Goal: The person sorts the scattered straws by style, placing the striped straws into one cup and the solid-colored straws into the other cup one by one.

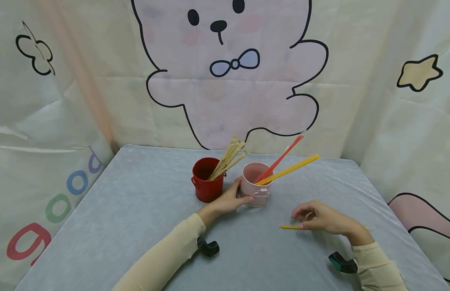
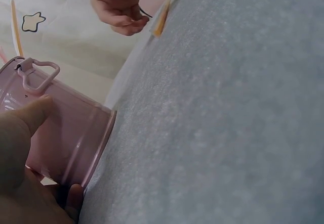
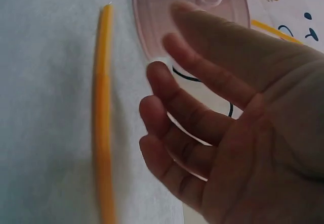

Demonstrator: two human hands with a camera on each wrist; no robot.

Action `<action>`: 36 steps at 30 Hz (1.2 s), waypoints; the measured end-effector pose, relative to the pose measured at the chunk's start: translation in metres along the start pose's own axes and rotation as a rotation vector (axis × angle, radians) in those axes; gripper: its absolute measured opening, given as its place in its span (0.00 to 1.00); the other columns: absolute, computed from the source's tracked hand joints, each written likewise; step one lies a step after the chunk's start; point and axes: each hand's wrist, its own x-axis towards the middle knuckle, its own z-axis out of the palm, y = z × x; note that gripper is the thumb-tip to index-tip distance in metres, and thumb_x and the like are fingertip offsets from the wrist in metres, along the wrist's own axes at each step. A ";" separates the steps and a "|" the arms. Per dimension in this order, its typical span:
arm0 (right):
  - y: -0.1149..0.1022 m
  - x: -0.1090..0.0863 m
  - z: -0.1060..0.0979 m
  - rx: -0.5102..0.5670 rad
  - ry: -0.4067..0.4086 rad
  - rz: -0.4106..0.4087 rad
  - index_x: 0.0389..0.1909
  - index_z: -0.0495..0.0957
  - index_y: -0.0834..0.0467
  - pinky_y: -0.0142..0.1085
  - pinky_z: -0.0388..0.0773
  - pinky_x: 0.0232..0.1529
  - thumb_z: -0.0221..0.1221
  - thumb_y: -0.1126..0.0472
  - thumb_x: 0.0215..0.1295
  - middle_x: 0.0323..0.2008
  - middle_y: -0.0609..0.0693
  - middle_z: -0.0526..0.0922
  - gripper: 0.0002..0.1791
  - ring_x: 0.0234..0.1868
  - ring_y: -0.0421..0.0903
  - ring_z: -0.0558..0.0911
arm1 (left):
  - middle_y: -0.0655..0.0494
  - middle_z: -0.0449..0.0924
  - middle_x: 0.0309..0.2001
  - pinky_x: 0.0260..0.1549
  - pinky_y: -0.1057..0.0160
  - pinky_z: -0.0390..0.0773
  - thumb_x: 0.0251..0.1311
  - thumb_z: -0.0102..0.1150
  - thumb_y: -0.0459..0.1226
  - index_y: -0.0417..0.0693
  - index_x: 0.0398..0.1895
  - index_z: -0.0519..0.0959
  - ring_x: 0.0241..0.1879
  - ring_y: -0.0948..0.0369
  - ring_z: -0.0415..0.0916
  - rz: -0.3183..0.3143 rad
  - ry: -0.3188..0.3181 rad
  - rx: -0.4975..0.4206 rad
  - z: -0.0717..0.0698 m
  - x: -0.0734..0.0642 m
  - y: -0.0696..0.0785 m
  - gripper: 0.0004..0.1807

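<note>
My left hand holds the small pink metal bucket low on its side; in the left wrist view the thumb lies on the wall of the bucket below the wire handle. Out of the bucket lean a red straw and yellow straws. A single yellow straw lies on the cloth at the right. Just over it hovers my right hand, fingers loosely bent. From the right wrist, the straw shows apart from the fingers, and nothing is in the palm.
Left of the pink bucket stands a red bucket holding several paper-wrapped sticks. A pale blue-grey cloth covers the table. Behind and at both sides hangs a printed curtain.
</note>
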 end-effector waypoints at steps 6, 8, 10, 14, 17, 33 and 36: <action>0.008 -0.001 0.001 0.055 -0.061 -0.019 0.40 0.81 0.67 0.29 0.77 0.28 0.69 0.65 0.61 0.29 0.58 0.81 0.11 0.30 0.33 0.75 | 0.54 0.47 0.82 0.78 0.43 0.50 0.67 0.62 0.49 0.57 0.82 0.44 0.82 0.54 0.44 -0.009 -0.002 -0.020 0.000 0.001 0.000 0.48; 0.010 0.000 0.001 0.061 -0.073 -0.006 0.37 0.81 0.68 0.28 0.75 0.26 0.69 0.66 0.59 0.26 0.54 0.78 0.10 0.28 0.32 0.74 | 0.54 0.47 0.82 0.78 0.43 0.51 0.67 0.63 0.49 0.57 0.82 0.45 0.81 0.54 0.45 -0.010 -0.002 -0.029 0.000 0.001 0.001 0.48; 0.012 0.000 0.003 0.044 -0.073 0.020 0.36 0.81 0.67 0.27 0.73 0.26 0.70 0.66 0.58 0.25 0.50 0.77 0.10 0.28 0.31 0.73 | 0.54 0.47 0.82 0.78 0.43 0.50 0.67 0.63 0.48 0.57 0.82 0.44 0.81 0.54 0.45 -0.008 -0.002 -0.031 0.000 0.000 0.002 0.48; 0.015 0.001 0.006 0.002 -0.060 0.043 0.32 0.81 0.65 0.26 0.71 0.25 0.70 0.66 0.58 0.24 0.45 0.75 0.07 0.26 0.31 0.71 | 0.52 0.46 0.82 0.79 0.44 0.49 0.67 0.62 0.48 0.55 0.82 0.44 0.82 0.54 0.44 0.000 -0.004 -0.021 0.001 -0.001 0.001 0.48; 0.016 0.002 0.008 -0.014 -0.052 0.031 0.31 0.81 0.64 0.26 0.71 0.24 0.69 0.67 0.59 0.22 0.45 0.75 0.05 0.25 0.30 0.71 | 0.52 0.47 0.82 0.79 0.44 0.50 0.68 0.62 0.48 0.54 0.82 0.44 0.82 0.54 0.44 0.002 -0.004 -0.022 0.001 0.000 0.000 0.48; 0.011 -0.001 0.000 -0.121 0.059 -0.032 0.33 0.84 0.58 0.29 0.74 0.28 0.65 0.67 0.65 0.27 0.50 0.83 0.02 0.29 0.32 0.75 | 0.53 0.47 0.82 0.78 0.42 0.51 0.67 0.63 0.48 0.56 0.82 0.45 0.81 0.53 0.46 -0.007 0.007 -0.016 0.001 0.001 0.001 0.48; 0.007 -0.003 -0.002 -0.138 0.102 -0.069 0.34 0.84 0.57 0.30 0.73 0.29 0.64 0.69 0.65 0.28 0.50 0.84 0.04 0.30 0.32 0.76 | 0.53 0.47 0.82 0.78 0.42 0.51 0.67 0.63 0.48 0.56 0.82 0.45 0.81 0.53 0.46 -0.010 0.006 -0.016 0.001 0.001 0.001 0.48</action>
